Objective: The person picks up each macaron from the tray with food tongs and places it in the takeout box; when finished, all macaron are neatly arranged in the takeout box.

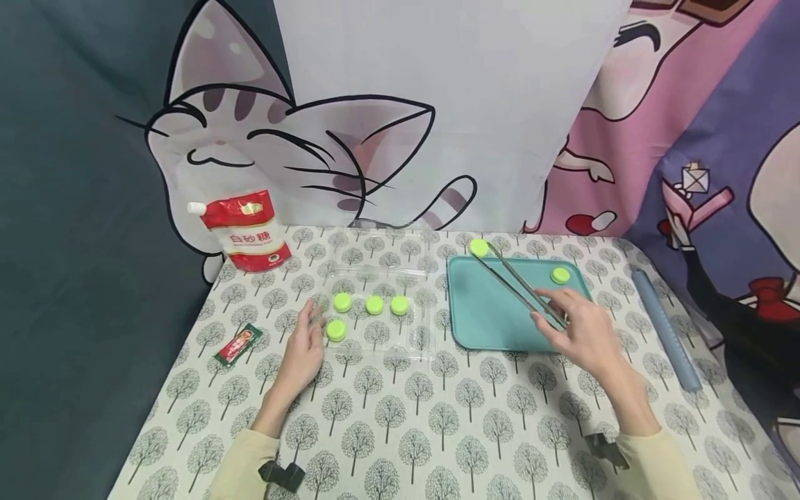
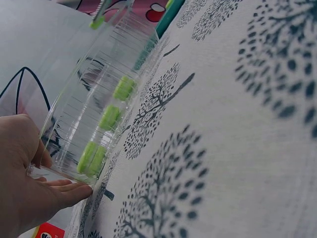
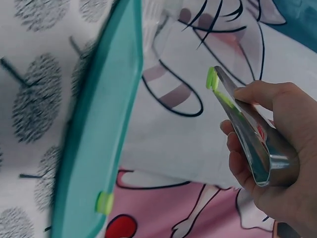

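Observation:
My left hand (image 1: 303, 345) holds the left side of a clear plastic box (image 1: 409, 351), fingers at its wall in the left wrist view. Several bright green macarons (image 1: 375, 305) lie inside the box, mostly toward its left and middle. With my right hand (image 1: 581, 330) I grip metal tongs (image 3: 247, 131). A green macaron (image 1: 479, 248) is pinched at the tongs' tips, above the far left corner of a teal tray (image 1: 487, 326). Another green macaron (image 1: 560, 276) rests in that tray, near its far right corner.
A red and white pouch of sugar (image 1: 250, 236) stands at the back left. A small red and green packet (image 1: 239, 345) lies left of my left hand. Along the right side lies a blue-grey rod (image 1: 667, 330). Printed cloth hangs behind the table.

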`<move>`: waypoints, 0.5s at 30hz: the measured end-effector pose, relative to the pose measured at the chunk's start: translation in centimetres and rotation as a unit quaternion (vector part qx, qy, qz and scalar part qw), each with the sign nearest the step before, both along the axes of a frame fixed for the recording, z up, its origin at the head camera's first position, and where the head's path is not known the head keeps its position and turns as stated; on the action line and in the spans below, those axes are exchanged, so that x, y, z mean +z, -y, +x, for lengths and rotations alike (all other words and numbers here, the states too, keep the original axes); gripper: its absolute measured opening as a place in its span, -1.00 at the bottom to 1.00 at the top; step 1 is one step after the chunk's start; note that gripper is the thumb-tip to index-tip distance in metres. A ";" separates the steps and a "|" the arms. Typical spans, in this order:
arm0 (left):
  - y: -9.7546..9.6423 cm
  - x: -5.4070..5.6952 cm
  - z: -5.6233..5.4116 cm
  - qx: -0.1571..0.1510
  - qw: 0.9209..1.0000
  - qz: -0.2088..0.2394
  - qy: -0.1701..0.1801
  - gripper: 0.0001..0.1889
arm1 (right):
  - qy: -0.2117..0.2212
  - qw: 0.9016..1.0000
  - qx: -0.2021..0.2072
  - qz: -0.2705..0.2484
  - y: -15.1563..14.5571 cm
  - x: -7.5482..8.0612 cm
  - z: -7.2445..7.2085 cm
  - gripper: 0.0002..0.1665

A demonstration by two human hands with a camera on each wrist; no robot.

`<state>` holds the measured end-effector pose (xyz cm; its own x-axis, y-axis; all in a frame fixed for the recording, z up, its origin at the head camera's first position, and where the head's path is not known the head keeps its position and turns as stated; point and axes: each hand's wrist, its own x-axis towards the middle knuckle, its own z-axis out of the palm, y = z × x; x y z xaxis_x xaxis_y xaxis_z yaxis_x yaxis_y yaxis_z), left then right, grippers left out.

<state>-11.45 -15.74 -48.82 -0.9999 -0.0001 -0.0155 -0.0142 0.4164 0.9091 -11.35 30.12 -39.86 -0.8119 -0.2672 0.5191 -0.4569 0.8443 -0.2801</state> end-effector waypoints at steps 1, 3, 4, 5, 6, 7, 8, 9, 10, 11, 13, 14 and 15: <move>0.0 0.0 0.0 -0.001 1.000 0.001 0.000 -0.36 | -0.004 1.000 0.006 0.001 0.3 0.1 0.0 -0.50; -0.1 -0.1 0.0 -0.002 1.000 0.001 0.000 -0.36 | -0.010 1.000 0.019 0.001 0.7 0.3 0.0 -0.50; -0.1 -0.1 -0.1 -0.002 1.000 0.002 0.000 -0.36 | -0.012 1.000 0.027 0.002 1.0 0.3 0.0 -0.50; -0.1 -0.2 -0.1 -0.002 1.000 0.002 0.000 -0.36 | -0.015 0.999 0.035 0.004 1.2 0.4 -0.1 -0.49; -0.1 -0.2 -0.1 -0.002 1.000 0.002 -0.001 -0.36 | -0.016 0.999 0.043 0.007 1.4 0.4 -0.1 -0.49; -0.1 -0.2 -0.1 -0.002 1.000 0.002 -0.001 -0.36 | -0.017 0.999 0.051 0.009 1.7 0.4 -0.2 -0.49; -0.1 -0.2 -0.1 -0.001 1.000 0.001 -0.002 -0.36 | -0.017 0.998 0.057 0.012 1.9 0.3 -0.3 -0.49; 0.0 -0.1 -0.1 -0.001 1.000 0.002 -0.003 -0.36 | -0.015 0.998 0.063 0.014 2.2 0.3 -0.4 -0.48; 0.0 -0.1 -0.1 0.000 1.000 0.001 -0.003 -0.36 | -0.013 0.997 0.068 0.016 2.4 0.3 -0.5 -0.48; 0.0 0.0 -0.1 0.000 1.000 0.000 -0.003 -0.36 | -0.009 0.997 0.073 0.019 2.6 0.2 -0.6 -0.48; 0.0 0.0 -0.1 0.001 1.000 -0.001 -0.001 -0.36 | 0.005 0.996 0.083 0.023 3.2 0.2 -0.8 -0.49; 0.0 0.0 -0.1 0.001 1.000 -0.001 0.000 -0.36 | 0.012 0.996 0.088 0.025 3.5 0.2 -0.9 -0.49; 0.0 0.0 -0.1 0.002 1.000 -0.001 0.001 -0.36 | 0.021 0.995 0.096 0.025 3.8 0.2 -1.0 -0.49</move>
<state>-11.55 -15.77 -48.79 -0.9998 -0.0037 -0.0178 -0.0177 0.4190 0.9078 -12.31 26.34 -39.67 -0.7638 -0.4444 0.4681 -0.6003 0.7555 -0.2623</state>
